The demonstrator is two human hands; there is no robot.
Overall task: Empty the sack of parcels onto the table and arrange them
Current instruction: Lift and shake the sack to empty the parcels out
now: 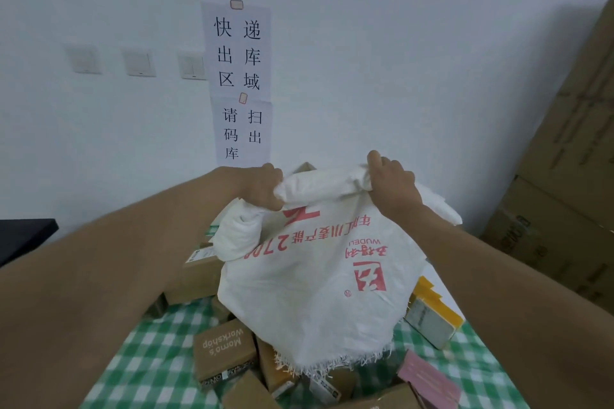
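white woven sack (319, 279) with red print, held upside down above the table (156, 365), bottom end bunched at the top, frayed open mouth hanging low over the pile. left hand (264, 186) fisted on the bunched fabric at the left corner, fingers curled tight round it. right hand (392, 181) clamped over the rolled fabric at the right corner, fingers wrapped over the top, thumb side toward the camera. both bare forearms reaching in from the lower corners.

under and around the sack mouth, a heap of parcels: brown box printed "momo's workshop" (224, 350) just left of the frayed edge, more brown cartons (199, 276) stacked behind it at the left, a plain brown box (247, 392) at the bottom edge, small boxes partly hidden beneath the fringe. at the right, a yellow-taped box with a pale label (432, 319) touching the sack's side, a pink flat packet (428, 378) below it. corner of one carton (305, 167) poking up behind the sack between the hands. inside of the sack hidden; cannot tell whether anything remains in it.

green-and-white checked cloth over the table. behind, a pale wall with a paper sign (241, 83) in black chinese characters, taped with two small red-edged tabs, three wall switches (138, 62) to its left. tall stack of large cardboard boxes (564, 159) along the right edge. dark flat object (23, 236) at the far left.
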